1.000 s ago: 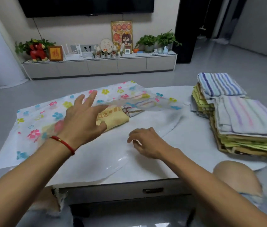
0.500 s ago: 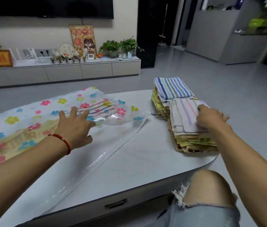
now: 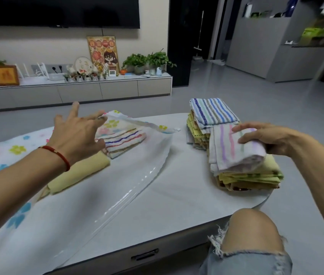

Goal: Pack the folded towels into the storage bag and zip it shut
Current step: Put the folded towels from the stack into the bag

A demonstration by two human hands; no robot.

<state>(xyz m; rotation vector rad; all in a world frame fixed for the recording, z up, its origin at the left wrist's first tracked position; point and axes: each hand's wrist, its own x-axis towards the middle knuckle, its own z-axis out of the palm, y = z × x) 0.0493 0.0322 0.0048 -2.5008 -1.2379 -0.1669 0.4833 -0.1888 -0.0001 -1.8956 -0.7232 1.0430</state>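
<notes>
A flowered storage bag point(image 3: 4, 153) with a clear plastic side lies across the left of the white table point(image 3: 177, 197). My left hand point(image 3: 77, 135) lifts its upper flap at the mouth, fingers spread. Inside lie a yellow folded towel point(image 3: 81, 173) and a striped folded towel point(image 3: 123, 141). On the right stands a stack of folded towels point(image 3: 242, 175), with a blue-striped towel point(image 3: 214, 111) on the pile behind. My right hand point(image 3: 262, 135) grips the top pastel-striped white towel point(image 3: 230, 153) and raises its near edge off the stack.
My bare knee point(image 3: 250, 233) in torn jeans sits at the table's front right corner. A drawer handle point(image 3: 145, 255) shows on the table's front. Beyond the table is grey floor and a low TV cabinet point(image 3: 77, 90) with plants and frames.
My left hand has lifted the bag's top flap, uncovering the two towels inside. My right hand, which reached to the stack, now grips the top towel and has begun to raise it.
</notes>
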